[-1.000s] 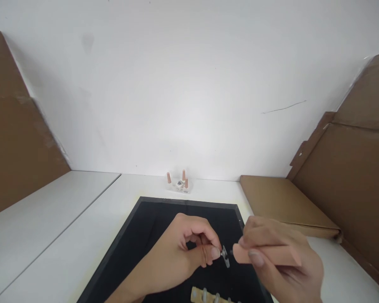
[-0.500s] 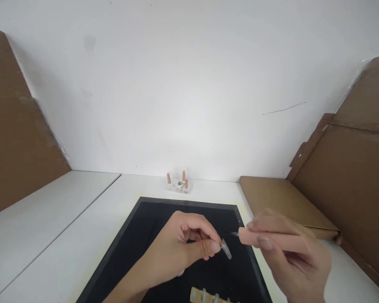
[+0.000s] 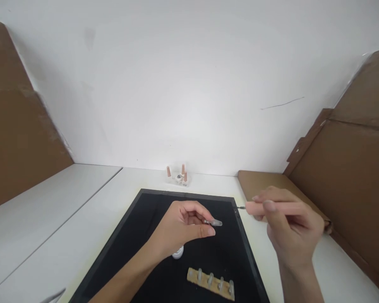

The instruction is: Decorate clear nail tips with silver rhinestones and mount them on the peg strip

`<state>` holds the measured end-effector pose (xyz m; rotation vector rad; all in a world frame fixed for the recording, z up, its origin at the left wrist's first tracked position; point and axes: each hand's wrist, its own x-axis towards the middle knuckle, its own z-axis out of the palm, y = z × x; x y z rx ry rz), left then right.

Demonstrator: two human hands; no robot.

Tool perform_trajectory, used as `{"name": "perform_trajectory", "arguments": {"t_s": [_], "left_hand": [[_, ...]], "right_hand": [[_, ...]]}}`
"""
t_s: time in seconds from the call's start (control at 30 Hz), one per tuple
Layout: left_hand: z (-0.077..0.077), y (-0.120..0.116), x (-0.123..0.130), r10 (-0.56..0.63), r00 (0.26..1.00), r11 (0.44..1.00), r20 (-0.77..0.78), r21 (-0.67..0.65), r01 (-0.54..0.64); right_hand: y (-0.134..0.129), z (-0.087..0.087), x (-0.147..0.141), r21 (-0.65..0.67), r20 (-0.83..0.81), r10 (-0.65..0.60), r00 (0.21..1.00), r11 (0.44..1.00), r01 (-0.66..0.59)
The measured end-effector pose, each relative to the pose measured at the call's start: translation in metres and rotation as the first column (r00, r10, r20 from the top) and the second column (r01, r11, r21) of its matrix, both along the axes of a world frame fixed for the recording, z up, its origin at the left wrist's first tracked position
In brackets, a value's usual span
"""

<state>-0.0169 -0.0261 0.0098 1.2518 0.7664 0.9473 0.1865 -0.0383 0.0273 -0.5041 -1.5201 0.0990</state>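
Note:
My left hand (image 3: 185, 225) is closed over the black mat, pinching a clear false nail (image 3: 217, 223) on a small metal stem between thumb and index finger. The nail points right and lies nearly level. To the right, my right hand (image 3: 292, 225) grips a nail polish brush (image 3: 259, 208) by its thick pink handle. The brush's thin dark tip points left at the mat's right edge, apart from the false nail. Below the hands, a tan strip (image 3: 211, 285) bears several more clear nails standing upright. A round white pot (image 3: 177, 252) is partly covered by my left wrist.
The black mat (image 3: 164, 269) lies on a white table (image 3: 91, 210). By the wall stands a clear holder (image 3: 178, 180) with pink-capped bottles. A flat cardboard box (image 3: 262, 181) sits at the right; cardboard panels (image 3: 25, 143) flank both sides. A grey object (image 3: 54, 296) shows at lower left.
The false nail has turned from slanting downward to nearly level. My right hand has risen with the brush, moving slightly away from the nail. More of the strip and pot now shows.

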Motion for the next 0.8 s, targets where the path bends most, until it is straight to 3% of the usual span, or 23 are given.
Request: {"name": "perform_trajectory", "arguments": {"t_s": [0.13,0.27,0.43,0.57,0.67,0.8], "left_hand": [[-0.039,-0.009,-0.004,0.047,0.995,0.999,-0.091,-0.005,-0.047],[-0.079,-0.024,-0.014,0.078,0.984,0.996,-0.16,-0.028,-0.084],[-0.123,-0.041,-0.015,0.144,0.97,0.988,-0.198,-0.032,-0.153],[-0.148,-0.047,-0.007,0.193,0.957,0.978,-0.218,-0.035,-0.205],[-0.16,-0.047,0.0,0.232,0.942,0.969,-0.242,-0.03,-0.246],[-0.171,-0.045,0.007,0.276,0.919,0.957,-0.282,-0.009,-0.29]], "right_hand": [[0.011,-0.012,0.001,-0.123,0.002,0.008,1.0,0.992,-0.007],[0.022,-0.044,0.001,-0.344,0.064,0.091,0.994,0.937,-0.064],[0.027,-0.105,0.008,-0.627,0.044,0.211,0.976,0.767,-0.138],[0.032,-0.145,0.024,-0.784,-0.046,0.213,0.976,0.598,-0.168],[0.039,-0.163,0.036,-0.844,-0.105,0.181,0.978,0.505,-0.184],[0.045,-0.175,0.046,-0.887,-0.152,0.167,0.974,0.412,-0.209]]}}
